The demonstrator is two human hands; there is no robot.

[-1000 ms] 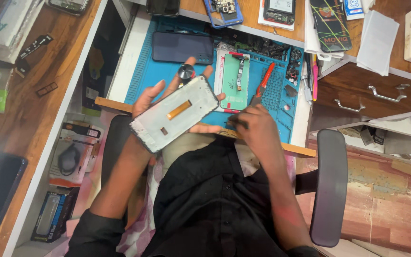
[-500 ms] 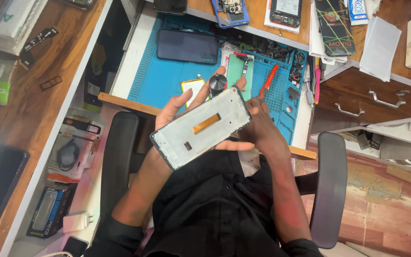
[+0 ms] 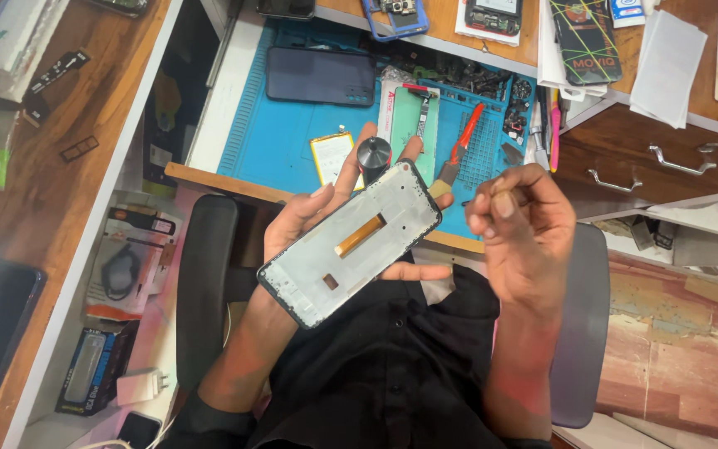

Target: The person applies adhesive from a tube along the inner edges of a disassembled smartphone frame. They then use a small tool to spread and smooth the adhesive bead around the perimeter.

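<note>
Up above the lap, the left hand (image 3: 326, 220) cradles a phone screen frame (image 3: 351, 244) from beneath, its fingers spread under the far edge and its thumb along the near side, so the panel lies tilted with its grey inner face up; one orange flex ribbon (image 3: 360, 235) runs along the middle of that face. Just to the right, the right hand (image 3: 518, 220) is raised and loosely curled, fingertips pinched toward the thumb; whether anything sits between them I cannot tell, and it does not touch the frame. Beyond both hands lies a blue work mat (image 3: 280, 133) on the desk, partly hidden by the frame and the fingers. On it I count one dark phone (image 3: 320, 75) lying flat at the far left, one pale yellow battery (image 3: 331, 156) near the mat's near edge, one small black cylinder (image 3: 373, 155) just behind the left fingers, one green phone back (image 3: 414, 133) to its right, and one red-handled tool (image 3: 462, 143) slanting toward the right hand. A pink pen (image 3: 555, 133) lies at the mat's right edge. Farther right a wooden drawer unit (image 3: 650, 158) shows two metal handles. One blue phone frame (image 3: 395, 17) sits on the far shelf. Black chair armrests (image 3: 206, 274) flank the person, one on each side.
</note>
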